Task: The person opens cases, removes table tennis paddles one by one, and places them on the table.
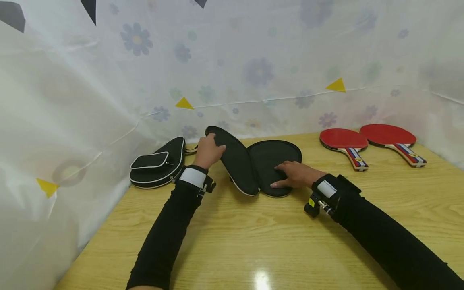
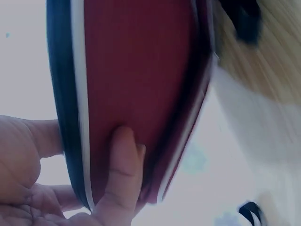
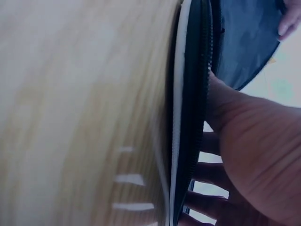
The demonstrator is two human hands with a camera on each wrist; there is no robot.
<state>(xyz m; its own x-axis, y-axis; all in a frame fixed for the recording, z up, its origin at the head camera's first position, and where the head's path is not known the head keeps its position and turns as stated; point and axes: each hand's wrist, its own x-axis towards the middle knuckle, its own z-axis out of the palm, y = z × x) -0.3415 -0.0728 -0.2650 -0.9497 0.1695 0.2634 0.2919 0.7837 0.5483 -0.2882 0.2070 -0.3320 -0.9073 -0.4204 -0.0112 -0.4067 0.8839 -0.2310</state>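
A black table tennis paddle case [image 1: 270, 163] lies unzipped on the table, its two halves spread apart. My left hand [image 1: 210, 151] grips the raised left half near its top edge. In the left wrist view, a finger of the left hand [image 2: 123, 174] lies on this half's dark red face [image 2: 136, 70], which is edged in white piping, and the thumb side is across the rim. My right hand [image 1: 297, 174] rests inside the flat right half with fingers spread. The right wrist view has the right hand [image 3: 254, 150] over the zippered edge [image 3: 200, 94] of the case.
Left of the hands stands a second black case [image 1: 177, 155] with white piping and a small zip pocket. Two red paddles, one nearer [image 1: 343, 139] and one farther right [image 1: 388, 134], lie on the wooden table [image 1: 232, 241]. A flowered white sheet [image 1: 253, 72] hangs behind.
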